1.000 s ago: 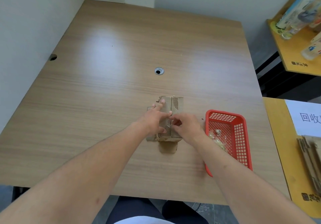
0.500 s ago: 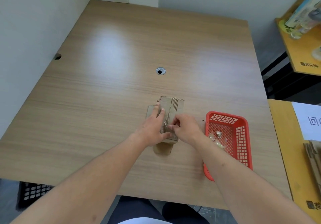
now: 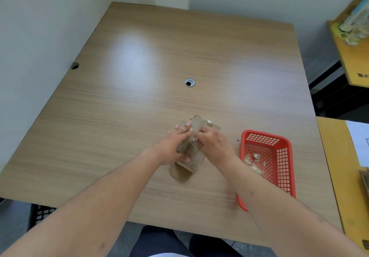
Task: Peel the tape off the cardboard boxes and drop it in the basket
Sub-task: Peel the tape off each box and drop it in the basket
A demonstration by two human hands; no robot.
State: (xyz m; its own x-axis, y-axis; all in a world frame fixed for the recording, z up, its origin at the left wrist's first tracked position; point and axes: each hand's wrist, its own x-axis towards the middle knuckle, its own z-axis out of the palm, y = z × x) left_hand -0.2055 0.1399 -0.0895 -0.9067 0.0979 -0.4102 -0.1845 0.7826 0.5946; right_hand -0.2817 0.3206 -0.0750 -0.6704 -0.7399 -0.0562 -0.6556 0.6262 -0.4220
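A: What is seen at the left of the wooden table (image 3: 139, 117)?

B: The left hand (image 3: 173, 149) is laid on the flattened cardboard box (image 3: 196, 126), fingers straight and spread, thumb tucked at the near edge; the box is pressed down near the middle of the table's near half.

A: And beside it?

B: A strip of clear tape (image 3: 193, 142) is pinched by the right hand (image 3: 213, 145), fingers curled, just above the box. The two hands are nearly touching.

A: Farther right?

B: A red basket (image 3: 283, 173) is set near the box, apart from it; crumpled tape scraps (image 3: 252, 162) are lying inside.
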